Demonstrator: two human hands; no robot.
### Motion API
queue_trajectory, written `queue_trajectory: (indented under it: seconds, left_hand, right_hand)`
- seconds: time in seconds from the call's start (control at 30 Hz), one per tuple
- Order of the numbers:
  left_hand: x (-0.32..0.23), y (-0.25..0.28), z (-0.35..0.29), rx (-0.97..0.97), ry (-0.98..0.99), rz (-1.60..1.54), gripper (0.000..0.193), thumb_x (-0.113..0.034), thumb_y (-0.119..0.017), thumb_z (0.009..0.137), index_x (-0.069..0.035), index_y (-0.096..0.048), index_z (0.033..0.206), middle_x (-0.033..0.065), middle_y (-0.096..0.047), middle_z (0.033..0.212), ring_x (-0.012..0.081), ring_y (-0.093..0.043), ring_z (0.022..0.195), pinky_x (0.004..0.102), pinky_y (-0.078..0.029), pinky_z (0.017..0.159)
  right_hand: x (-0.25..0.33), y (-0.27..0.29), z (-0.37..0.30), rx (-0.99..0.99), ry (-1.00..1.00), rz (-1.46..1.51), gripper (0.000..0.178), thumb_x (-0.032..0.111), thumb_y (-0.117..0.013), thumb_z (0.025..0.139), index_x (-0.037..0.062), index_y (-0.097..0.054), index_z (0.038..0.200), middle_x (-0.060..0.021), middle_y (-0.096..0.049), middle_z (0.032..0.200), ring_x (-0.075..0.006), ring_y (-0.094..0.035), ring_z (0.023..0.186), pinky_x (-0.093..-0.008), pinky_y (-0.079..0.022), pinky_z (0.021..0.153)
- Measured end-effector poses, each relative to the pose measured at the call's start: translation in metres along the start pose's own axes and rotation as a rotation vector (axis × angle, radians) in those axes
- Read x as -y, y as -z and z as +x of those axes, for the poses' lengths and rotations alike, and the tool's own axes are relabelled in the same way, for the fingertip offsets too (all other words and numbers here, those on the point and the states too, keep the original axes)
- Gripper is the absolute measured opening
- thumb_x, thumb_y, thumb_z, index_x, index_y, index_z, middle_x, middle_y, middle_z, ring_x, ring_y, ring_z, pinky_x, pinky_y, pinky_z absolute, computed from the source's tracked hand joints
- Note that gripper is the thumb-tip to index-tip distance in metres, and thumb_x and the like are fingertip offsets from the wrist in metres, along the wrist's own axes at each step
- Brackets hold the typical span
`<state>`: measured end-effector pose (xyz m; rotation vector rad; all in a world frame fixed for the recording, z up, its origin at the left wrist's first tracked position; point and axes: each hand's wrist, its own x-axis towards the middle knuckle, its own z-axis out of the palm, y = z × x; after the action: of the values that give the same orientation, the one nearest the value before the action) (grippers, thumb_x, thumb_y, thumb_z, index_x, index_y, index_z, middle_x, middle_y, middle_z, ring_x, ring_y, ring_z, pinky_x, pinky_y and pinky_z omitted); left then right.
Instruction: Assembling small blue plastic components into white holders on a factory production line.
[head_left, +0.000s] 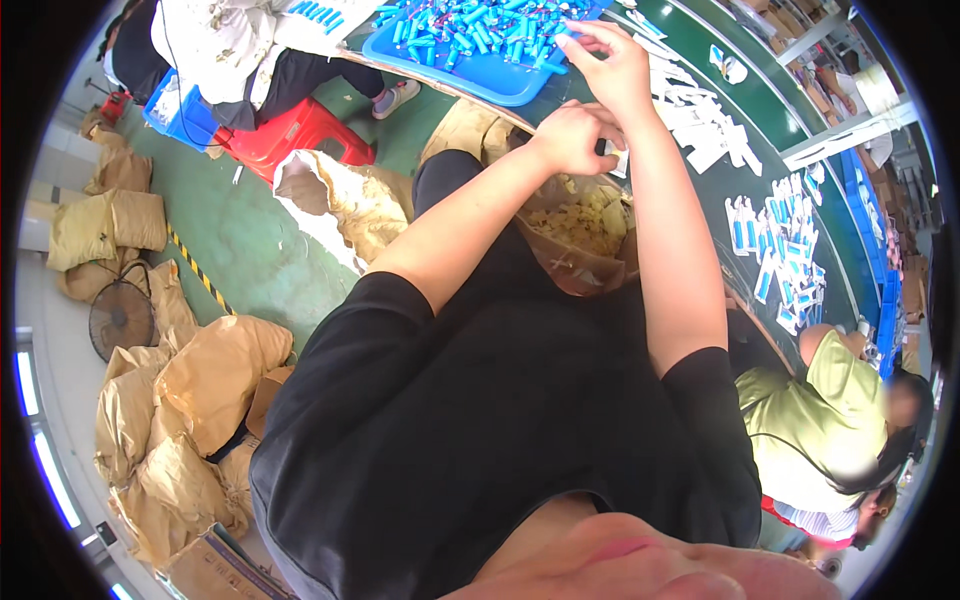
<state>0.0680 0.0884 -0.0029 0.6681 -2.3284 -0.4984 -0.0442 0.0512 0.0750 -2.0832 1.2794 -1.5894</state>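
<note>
Blue plastic tray (512, 93) holds slim cylinders (470, 36) near the right hand (617, 68).

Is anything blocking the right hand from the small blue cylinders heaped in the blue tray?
Nothing visible does: the bare right hand overlaps the right side of the shallow blue tray in this view, beside the heaped small blue cylinders. The bare left hand sits lower in the picture, outside that path. Exact hand height is unclear.
</note>
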Motion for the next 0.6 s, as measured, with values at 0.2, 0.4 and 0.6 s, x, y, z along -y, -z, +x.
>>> queue_trajectory:
  seconds: [0.2, 0.4, 0.6]
  left_hand:
    - [-0.005, -0.001, -0.003, 0.013, -0.009, 0.008, 0.026, -0.027, -0.075, 0.074, -0.019, -0.083, 0.097, -0.004, -0.075, 0.132, 0.0175, -0.065, 0.128, 0.0406, -0.045, 0.112]
    - [0.008, -0.005, 0.003, -0.006, -0.107, -0.156, 0.02, -0.02, -0.074, 0.073, -0.013, -0.082, 0.089, 0.0051, -0.078, 0.127, 0.0274, -0.071, 0.119, 0.0418, -0.054, 0.106]
    - [0.003, 0.004, 0.01, 0.111, -0.228, 0.025, 0.017, -0.016, -0.075, 0.078, -0.008, -0.082, 0.091, 0.0166, -0.074, 0.131, 0.0371, -0.063, 0.131, 0.0454, -0.05, 0.113]
  right_hand:
    - [-0.01, 0.02, -0.005, 0.012, -0.033, -0.19, 0.034, 0.026, -0.085, 0.091, 0.0078, -0.081, 0.119, -0.0083, -0.08, 0.107, -0.0151, -0.076, 0.094, -0.031, -0.059, 0.09]
    - [-0.009, 0.063, -0.051, -0.135, 0.077, -0.039, 0.028, 0.015, -0.087, 0.088, 0.0051, -0.08, 0.113, -0.0067, -0.077, 0.111, -0.0143, -0.072, 0.089, -0.0293, -0.059, 0.082]
    - [-0.03, 0.136, -0.147, -0.092, -0.182, 0.285, 0.021, 0.001, -0.076, 0.096, -0.0004, -0.077, 0.116, -0.0038, -0.073, 0.115, -0.0029, -0.058, 0.08, -0.0188, -0.047, 0.067]
